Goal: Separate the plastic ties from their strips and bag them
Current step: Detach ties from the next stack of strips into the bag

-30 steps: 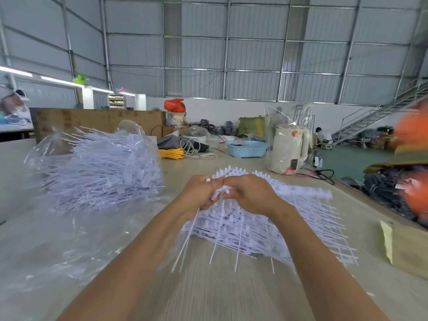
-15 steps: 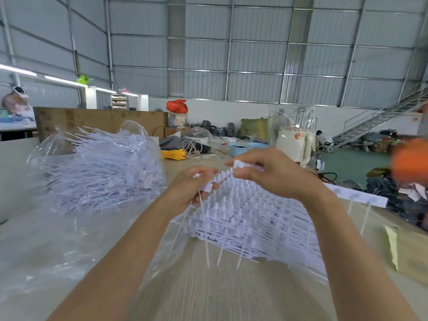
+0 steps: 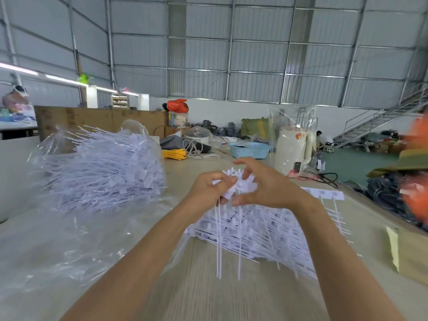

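Note:
A stack of white plastic tie strips (image 3: 261,232) lies on the table in front of me. My left hand (image 3: 209,187) grips a few loose white ties (image 3: 218,239) by their heads, their tails hanging down over the stack. My right hand (image 3: 264,184) is beside it above the stack, thumb and curled fingers pinching tie heads next to the left hand. A single bare strip (image 3: 324,193) lies to the right. On the left, a clear plastic bag (image 3: 99,167) holds a big heap of separated ties.
More clear plastic sheeting (image 3: 53,246) spreads over the table's left side. At the back stand a cream kettle (image 3: 293,150), a blue basket (image 3: 249,149) and yellow cable (image 3: 173,154). A cardboard box (image 3: 412,251) sits at the right edge, beside a blurred person in orange (image 3: 416,172).
My right hand has come down from its raised position and dropped the long strip it was pulling; that strip now lies at the right. Both hands meet again over the stack.

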`<state>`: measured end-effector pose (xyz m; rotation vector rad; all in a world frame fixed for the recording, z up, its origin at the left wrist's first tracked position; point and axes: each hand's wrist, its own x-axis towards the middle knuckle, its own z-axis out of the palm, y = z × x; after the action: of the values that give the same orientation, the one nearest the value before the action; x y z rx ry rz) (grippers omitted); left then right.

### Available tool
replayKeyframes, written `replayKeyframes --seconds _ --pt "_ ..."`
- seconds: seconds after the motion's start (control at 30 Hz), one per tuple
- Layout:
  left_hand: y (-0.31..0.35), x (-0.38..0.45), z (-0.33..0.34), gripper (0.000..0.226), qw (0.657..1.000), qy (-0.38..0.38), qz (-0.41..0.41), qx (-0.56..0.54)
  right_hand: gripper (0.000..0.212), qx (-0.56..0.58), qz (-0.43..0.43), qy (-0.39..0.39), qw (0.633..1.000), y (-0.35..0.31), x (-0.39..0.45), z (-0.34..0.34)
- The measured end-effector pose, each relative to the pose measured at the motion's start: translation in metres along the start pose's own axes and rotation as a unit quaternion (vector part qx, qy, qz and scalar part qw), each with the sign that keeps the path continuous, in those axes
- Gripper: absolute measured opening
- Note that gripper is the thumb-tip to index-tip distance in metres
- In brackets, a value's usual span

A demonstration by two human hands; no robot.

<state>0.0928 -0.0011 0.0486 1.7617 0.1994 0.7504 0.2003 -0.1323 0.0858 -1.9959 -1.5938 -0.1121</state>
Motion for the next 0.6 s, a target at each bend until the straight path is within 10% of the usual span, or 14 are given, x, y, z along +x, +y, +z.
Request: replayKeyframes --seconds 0.2,0.37,0.6 --pt "0.013 0.005 -0.013 0.026 0.977 0.0 -0.038 -0.212 0.073 -0.121 0.094 -0.011 0.988 -0.001 -0.014 -0.036" --pt "0.025 0.004 -0.023 0.026 0.938 -0.084 -0.046 -0.333 0.051 0.096 -0.058 0.149 0.982 -0.035 -0.027 -0.064" --pt "0.002 0.004 -0.021 0.026 0.996 0.078 -0.031 -0.013 0.053 -0.148 0.103 -0.083 0.98 0.004 -0.01 -0.03"
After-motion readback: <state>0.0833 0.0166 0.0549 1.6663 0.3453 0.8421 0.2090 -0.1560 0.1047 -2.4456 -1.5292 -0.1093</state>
